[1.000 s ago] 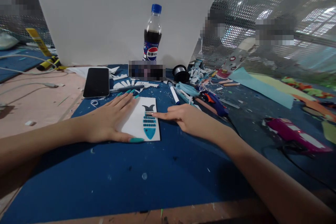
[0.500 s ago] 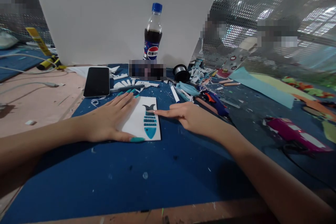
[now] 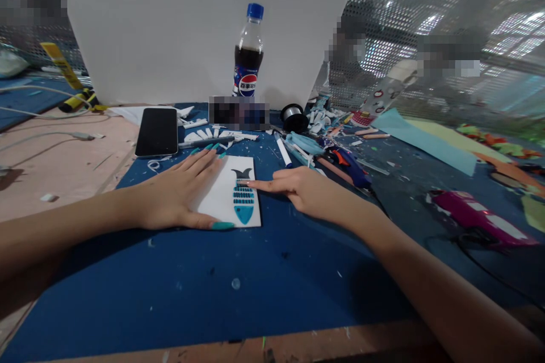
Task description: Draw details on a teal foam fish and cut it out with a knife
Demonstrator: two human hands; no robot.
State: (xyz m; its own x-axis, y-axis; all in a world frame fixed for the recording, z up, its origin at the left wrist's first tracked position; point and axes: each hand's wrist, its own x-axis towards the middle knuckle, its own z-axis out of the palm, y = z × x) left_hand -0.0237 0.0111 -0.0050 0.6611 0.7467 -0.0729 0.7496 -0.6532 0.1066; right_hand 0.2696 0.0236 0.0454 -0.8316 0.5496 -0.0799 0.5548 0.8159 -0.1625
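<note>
A white card [image 3: 221, 195] with a teal and black paper fish [image 3: 243, 198] lies on the blue mat [image 3: 213, 283]. My left hand [image 3: 174, 193] rests flat on the card's left half, its fingers stretched out and its teal nails pointing away from me. My right hand [image 3: 304, 190] lies to the right of the card. Its index finger is extended and the tip presses on the fish just below the black tail. The other fingers are curled in, with nothing held.
A black phone [image 3: 156, 131] lies beyond my left hand. A cola bottle [image 3: 247, 54] stands against a white board [image 3: 191, 22]. Pens, a wire spool [image 3: 293, 118], a blue glue gun [image 3: 351, 167], paper scraps and coloured sheets [image 3: 421, 139] crowd the right. A pink tool [image 3: 477, 218] lies far right.
My right index fingertip slid slightly right along the fish and came back. My left hand and the card stayed put.
</note>
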